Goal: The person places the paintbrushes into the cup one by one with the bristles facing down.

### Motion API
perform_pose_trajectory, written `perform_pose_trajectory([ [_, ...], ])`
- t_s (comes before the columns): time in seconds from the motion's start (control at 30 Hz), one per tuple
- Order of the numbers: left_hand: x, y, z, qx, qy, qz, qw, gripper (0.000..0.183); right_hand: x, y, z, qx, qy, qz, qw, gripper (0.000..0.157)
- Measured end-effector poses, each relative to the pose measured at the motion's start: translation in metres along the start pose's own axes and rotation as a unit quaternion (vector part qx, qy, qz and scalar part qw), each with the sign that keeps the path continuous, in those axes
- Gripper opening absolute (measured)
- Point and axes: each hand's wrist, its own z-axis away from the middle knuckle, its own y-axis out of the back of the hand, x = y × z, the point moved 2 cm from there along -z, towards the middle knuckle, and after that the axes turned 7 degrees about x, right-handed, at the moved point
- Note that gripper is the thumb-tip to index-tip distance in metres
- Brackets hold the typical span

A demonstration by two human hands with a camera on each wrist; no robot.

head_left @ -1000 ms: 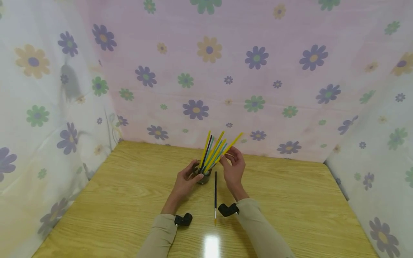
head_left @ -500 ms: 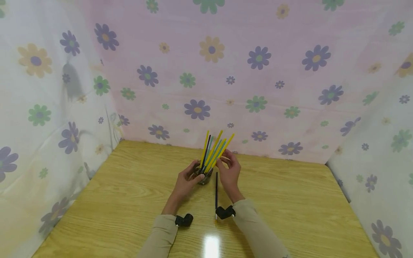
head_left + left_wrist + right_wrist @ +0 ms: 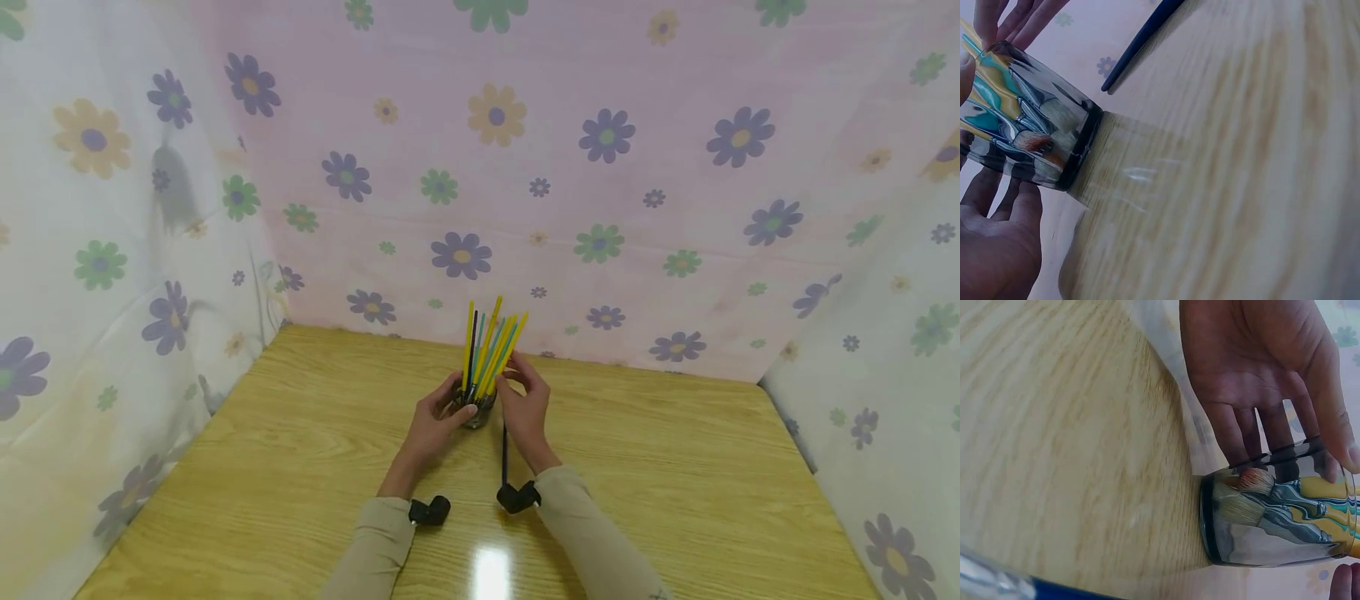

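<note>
A clear glass [image 3: 476,422] stands on the table with several paintbrushes [image 3: 491,354] in it, bristles down. Their handles are yellow, teal and one dark, fanning up and slightly right. My left hand [image 3: 431,423] grips the glass from the left, thumb at the near side. In the right wrist view, its fingers show through the glass [image 3: 1260,550]. My right hand [image 3: 527,408] is at the right side of the handles, pinching the rightmost yellow paintbrush between thumb and fingers just above the rim. Bristles and metal ferrules show through the glass in both wrist views.
One dark-handled paintbrush [image 3: 505,454] lies on the wooden table [image 3: 337,433] right of the glass, its lower end hidden by the right wrist camera [image 3: 518,498]. Flower-patterned cloth [image 3: 540,217] hangs at the back and both sides.
My right hand has moved left and slightly down, bringing the outward-leaning yellow paintbrush closer to the others. The bundle now stands more upright. My left hand has stayed on the glass.
</note>
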Motion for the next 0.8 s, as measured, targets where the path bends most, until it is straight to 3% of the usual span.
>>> perform_pose_trajectory([
  [0.13, 0.0, -0.001, 0.0, -0.002, -0.004, 0.001, 1.0, 0.067, 0.002, 0.002, 0.002, -0.01, -0.002, 0.01, 1.0, 0.044],
  [0.37, -0.001, 0.0, 0.001, -0.001, -0.005, -0.001, 1.0, 0.068, 0.03, 0.009, 0.004, -0.005, -0.009, 0.032, 0.999, 0.048],
  [0.5, -0.002, 0.0, 0.001, -0.003, -0.008, -0.001, 1.0, 0.069, 0.036, 0.017, 0.009, 0.003, -0.027, 0.038, 0.999, 0.046],
  [0.67, -0.003, 0.0, 0.002, -0.008, -0.015, -0.001, 0.9999, 0.072, 0.043, 0.032, 0.018, 0.023, -0.1, 0.003, 0.995, 0.043],
  [0.8, -0.004, 0.0, 0.001, -0.01, -0.014, -0.006, 0.9998, 0.072, 0.047, 0.044, 0.026, 0.028, -0.186, -0.028, 0.982, 0.044],
])
